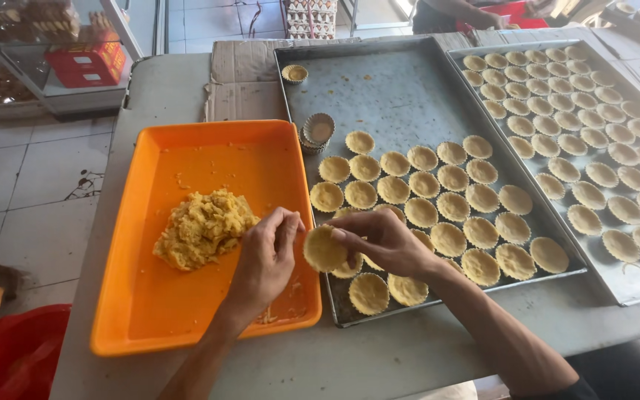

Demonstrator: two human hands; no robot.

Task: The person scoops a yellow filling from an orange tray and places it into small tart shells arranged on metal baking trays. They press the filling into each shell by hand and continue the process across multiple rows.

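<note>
Two metal trays (pixel 409 81), one orange tray (pixel 187 148)

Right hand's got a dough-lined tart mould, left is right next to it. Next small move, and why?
Probably set the tart mould in the right hand down on the metal tray, in the gap at its near-left corner: its dough looks pressed in, like the shells there. The left hand hovers over the orange tray.

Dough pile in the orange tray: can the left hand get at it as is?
Probably yes. The left hand hovers inside the orange tray, beside the dough pile, with nothing between them.
</note>
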